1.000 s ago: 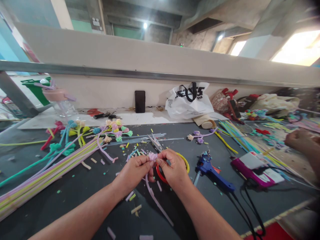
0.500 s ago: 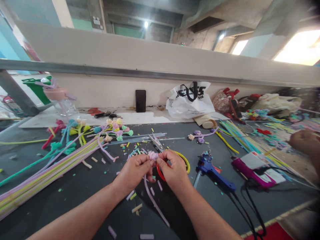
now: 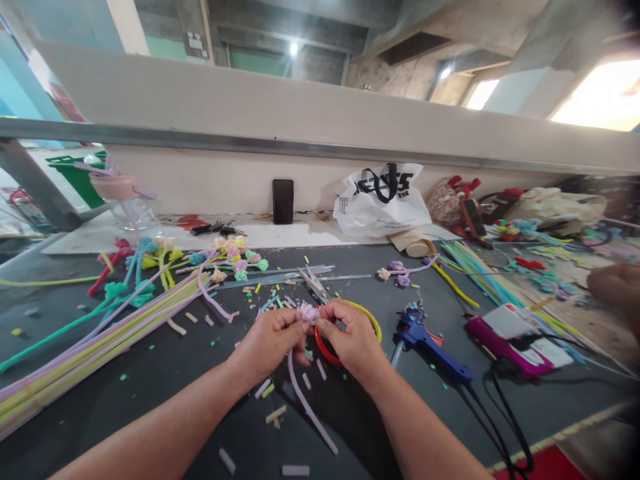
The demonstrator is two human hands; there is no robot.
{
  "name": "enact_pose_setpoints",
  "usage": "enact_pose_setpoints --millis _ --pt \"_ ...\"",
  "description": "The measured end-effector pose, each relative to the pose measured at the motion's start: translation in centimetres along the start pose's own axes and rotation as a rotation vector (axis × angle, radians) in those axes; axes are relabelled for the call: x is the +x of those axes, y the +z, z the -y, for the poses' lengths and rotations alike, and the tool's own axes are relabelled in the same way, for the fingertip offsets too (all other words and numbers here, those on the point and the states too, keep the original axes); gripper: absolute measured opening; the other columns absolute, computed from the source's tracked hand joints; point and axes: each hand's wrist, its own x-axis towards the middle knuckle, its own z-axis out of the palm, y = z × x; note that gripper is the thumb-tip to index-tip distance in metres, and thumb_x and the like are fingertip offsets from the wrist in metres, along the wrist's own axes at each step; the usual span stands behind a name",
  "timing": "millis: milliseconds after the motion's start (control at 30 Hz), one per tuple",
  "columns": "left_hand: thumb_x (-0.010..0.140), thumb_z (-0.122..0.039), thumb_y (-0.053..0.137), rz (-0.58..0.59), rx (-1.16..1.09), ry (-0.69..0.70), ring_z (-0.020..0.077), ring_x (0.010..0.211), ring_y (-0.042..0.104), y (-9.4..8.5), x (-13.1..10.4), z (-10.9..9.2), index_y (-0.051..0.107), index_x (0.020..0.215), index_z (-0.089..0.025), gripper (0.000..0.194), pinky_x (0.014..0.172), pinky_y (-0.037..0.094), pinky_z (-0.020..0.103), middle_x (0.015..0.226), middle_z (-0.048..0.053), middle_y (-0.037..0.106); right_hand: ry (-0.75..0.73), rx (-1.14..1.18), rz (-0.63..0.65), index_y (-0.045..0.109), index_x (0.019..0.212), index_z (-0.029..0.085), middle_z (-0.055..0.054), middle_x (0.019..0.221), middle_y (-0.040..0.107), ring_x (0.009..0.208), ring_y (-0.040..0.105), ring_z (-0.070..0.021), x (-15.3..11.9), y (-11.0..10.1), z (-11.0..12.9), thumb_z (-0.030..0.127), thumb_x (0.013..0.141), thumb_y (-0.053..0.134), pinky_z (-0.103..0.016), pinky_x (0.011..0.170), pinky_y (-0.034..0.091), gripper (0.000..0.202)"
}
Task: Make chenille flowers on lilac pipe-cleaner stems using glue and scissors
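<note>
Between my two hands, in the middle of the head view, is a small lilac pipe-cleaner flower [image 3: 309, 311]. My left hand [image 3: 274, 337] pinches it from the left, and a lilac stem [image 3: 311, 410] hangs below those fingers onto the table. From the right, my right hand [image 3: 349, 333] pinches the flower's edge with thumb and forefinger. Scissors [image 3: 315, 285] with red and yellow handles lie just behind and partly under my right hand, blades pointing away. Short cut pieces of pipe cleaner are scattered around both hands.
A blue glue gun [image 3: 433, 347] and a purple-and-white power strip [image 3: 517, 340] with black cables lie right. Long pipe cleaners [image 3: 115, 327] and finished flowers [image 3: 235, 257] lie left. A phone [image 3: 283, 201] stands at the back beside a white bag [image 3: 383, 207]. Another person's hand [image 3: 615, 287] is far right.
My hands stay nearly in place, still on the lilac flower, which shows a little more of its petals. The other person's hand at far right has shifted slightly right.
</note>
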Motion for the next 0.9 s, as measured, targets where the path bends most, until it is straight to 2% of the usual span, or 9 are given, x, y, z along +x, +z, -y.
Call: enact_pose_setpoints --millis 133,267,367,533,700,800,900 --pt "0.078 -0.031 0.051 0.003 -0.041 -0.01 0.0109 0.044 0.056 -0.2 0.3 0.6 0.05 0.058 -0.015 0.026 0.052 0.044 0.023 0.048 -0.004 0.052 -0.003 0.006 -0.002 0.055 0.059 0.018 0.002 0.058 0.053 0.057 0.05 -0.0118 0.1 0.0 -0.1 0.019 0.073 0.057 -0.022 0.056 0.039 0.014" --pt "0.077 -0.033 0.052 -0.026 -0.046 -0.033 0.0106 0.043 0.054 -0.3 0.7 1.2 0.049 0.056 -0.015 0.027 0.052 0.046 0.024 0.047 -0.004 0.051 -0.023 -0.028 -0.115 0.059 0.064 0.018 0.0 0.062 0.058 0.059 0.054 -0.0132 0.2 -0.1 0.3 0.018 0.072 0.057 -0.024 0.058 0.042 0.008" --pt "0.077 -0.033 0.051 -0.061 0.009 -0.027 0.0108 0.044 0.054 -0.4 0.9 1.3 0.05 0.055 -0.015 0.028 0.053 0.046 0.024 0.046 -0.003 0.052 -0.094 -0.078 -0.171 0.062 0.071 0.019 -0.002 0.068 0.062 0.063 0.057 -0.0144 0.1 -0.1 0.5 0.016 0.073 0.056 -0.025 0.062 0.044 0.007" --pt "0.079 -0.035 0.049 -0.08 0.074 -0.025 0.0114 0.045 0.055 -0.6 0.9 1.4 0.05 0.056 -0.016 0.03 0.053 0.044 0.024 0.046 -0.002 0.054 -0.246 -0.193 -0.193 0.066 0.081 0.021 -0.004 0.079 0.068 0.075 0.062 -0.0172 -0.2 0.4 0.2 0.015 0.076 0.054 -0.03 0.071 0.045 0.014" --pt "0.079 -0.035 0.047 -0.105 0.122 -0.017 0.0119 0.045 0.055 -0.7 1.1 1.8 0.05 0.056 -0.016 0.03 0.052 0.043 0.023 0.046 -0.002 0.054 -0.341 -0.277 -0.234 0.065 0.081 0.02 -0.005 0.079 0.068 0.078 0.062 -0.018 -0.5 0.7 0.2 0.014 0.077 0.054 -0.033 0.075 0.043 0.013" --pt "0.079 -0.033 0.047 -0.113 0.14 0.001 0.0115 0.046 0.054 -0.8 1.2 2.0 0.05 0.056 -0.017 0.028 0.052 0.043 0.023 0.046 -0.003 0.054 -0.304 -0.234 -0.226 0.062 0.077 0.02 -0.003 0.076 0.066 0.077 0.06 -0.0174 -0.5 0.9 0.4 0.015 0.076 0.056 -0.032 0.076 0.042 0.008" --pt "0.078 -0.033 0.048 -0.104 0.121 0.003 0.0119 0.046 0.055 -0.7 1.1 1.9 0.049 0.055 -0.017 0.029 0.051 0.043 0.023 0.047 -0.003 0.052 -0.202 -0.135 -0.173 0.059 0.069 0.019 -0.001 0.067 0.062 0.067 0.057 -0.0153 -0.3 0.9 0.5 0.016 0.073 0.059 -0.028 0.067 0.043 0.005"
